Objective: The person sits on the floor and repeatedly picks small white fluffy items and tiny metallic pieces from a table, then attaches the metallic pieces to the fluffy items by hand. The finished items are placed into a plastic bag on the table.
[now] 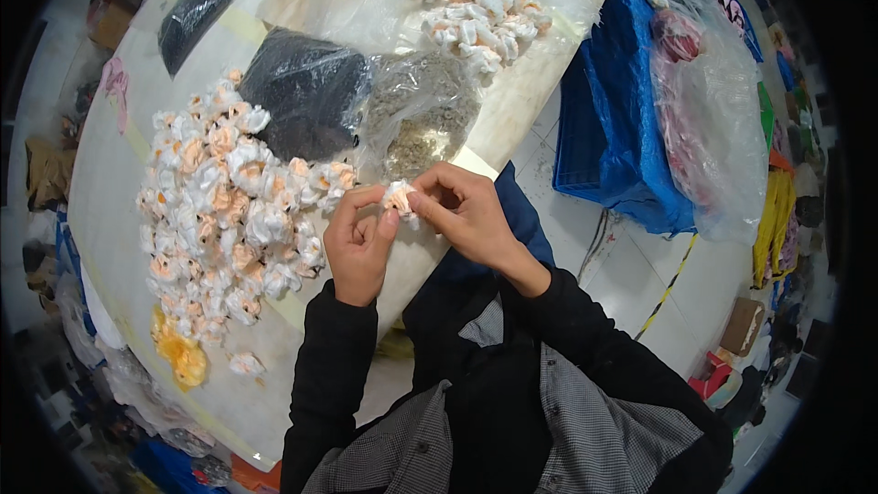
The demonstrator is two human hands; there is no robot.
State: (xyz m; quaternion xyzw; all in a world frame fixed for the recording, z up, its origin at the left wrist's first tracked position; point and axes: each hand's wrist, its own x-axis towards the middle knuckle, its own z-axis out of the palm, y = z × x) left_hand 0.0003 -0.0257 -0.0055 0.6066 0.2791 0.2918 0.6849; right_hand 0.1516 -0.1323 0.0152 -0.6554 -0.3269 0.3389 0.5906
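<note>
While holding a small artificial flower head (399, 197) above the worktop (105, 187), close to its near edge, pinch from both sides: left hand (359, 247) with thumb and forefinger nearly together at the lower left, right hand (466, 220) with thumb and bent forefinger at the right. Looks puffy and crumpled, with white petals ruffled around a peach-tinted middle; cannot tell the shape of parts covered by fingertips. Can see to the left a broad heap of similar white-and-peach flower heads (219, 192), spreading almost to the left hand, and at its lower end a yellow-orange flower (187, 361). Just beyond the hands, can see a clear plastic bag of greyish bits (421, 110), touching a bag of black contents (302, 96); farther off, a smaller pile of flower heads (480, 18).
</note>
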